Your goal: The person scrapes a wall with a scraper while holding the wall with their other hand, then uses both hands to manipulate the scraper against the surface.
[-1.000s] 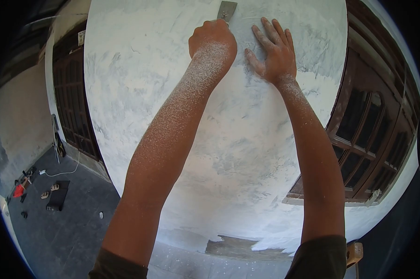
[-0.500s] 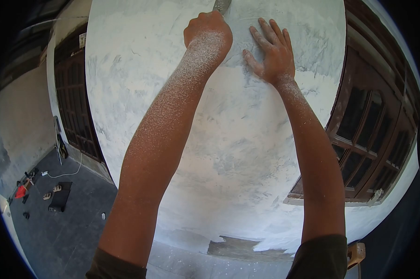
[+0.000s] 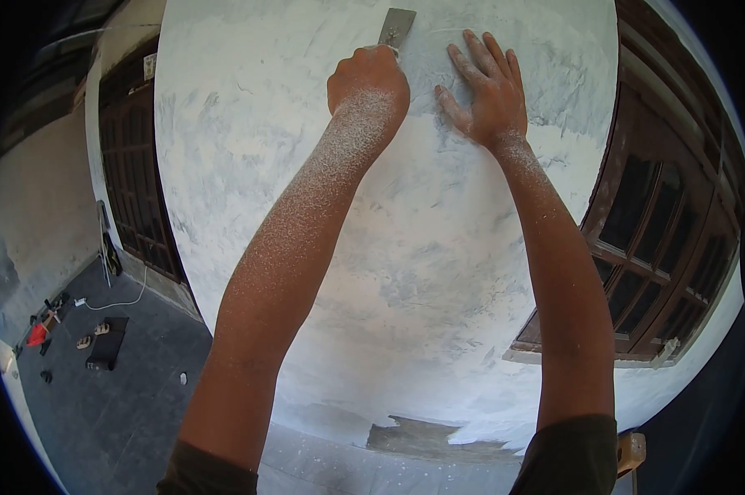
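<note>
A scraper with a flat grey metal blade points upward against the whitish, patchy wall. Its handle is wrapped in my left hand, a closed fist seen from the back near the top of the view. To the right of it, my right hand lies flat on the wall with its fingers spread, holding nothing. White dust covers both hands and the left forearm.
On the right is a brown wooden window. A dark door stands at the left. Sandals, a black mat, a red item and a white cable lie on the grey floor. A yellowish object is at lower right.
My left hand has moved slightly down the wall, and more of the scraper blade shows. My right hand remains spread on the wall, almost unmoved.
</note>
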A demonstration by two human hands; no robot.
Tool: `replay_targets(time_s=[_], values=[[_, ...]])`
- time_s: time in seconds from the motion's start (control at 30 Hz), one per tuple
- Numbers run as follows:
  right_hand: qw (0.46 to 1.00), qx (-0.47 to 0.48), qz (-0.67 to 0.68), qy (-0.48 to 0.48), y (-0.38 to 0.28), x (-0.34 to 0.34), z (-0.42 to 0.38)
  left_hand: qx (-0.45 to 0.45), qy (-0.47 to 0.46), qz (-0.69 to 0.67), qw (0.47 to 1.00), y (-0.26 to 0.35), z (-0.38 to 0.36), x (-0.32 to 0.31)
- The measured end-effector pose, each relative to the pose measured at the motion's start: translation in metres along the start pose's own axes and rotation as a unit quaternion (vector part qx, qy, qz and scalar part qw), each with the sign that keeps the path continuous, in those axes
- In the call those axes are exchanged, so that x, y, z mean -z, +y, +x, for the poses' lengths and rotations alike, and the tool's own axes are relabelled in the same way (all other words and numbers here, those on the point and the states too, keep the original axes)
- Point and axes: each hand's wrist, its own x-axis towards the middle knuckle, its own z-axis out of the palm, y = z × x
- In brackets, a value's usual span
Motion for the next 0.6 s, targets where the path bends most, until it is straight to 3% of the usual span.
replay_targets(time_s=[0.2, 0.27, 0.47, 0.6], values=[[1.0, -0.002, 0.017, 0.014, 0.0, 0.0, 0.0, -0.005, -0.039, 0.002, 0.999, 0.008, 0.012, 0.016], [0.999, -0.004, 0.033, 0.023, 0.0, -0.001, -0.001, -0.009, 0.017, -0.003, 1.0, 0.004, -0.001, 0.006], [0.999, 0.013, 0.038, 0.032, 0.005, -0.003, -0.001, -0.025, 0.018, -0.005, 0.999, 0.004, 0.025, 0.007], [0.998, 0.012, 0.042, 0.038, 0.004, -0.003, -0.001, -0.001, 0.0, 0.005, 1.0, 0.002, 0.003, 0.0]])
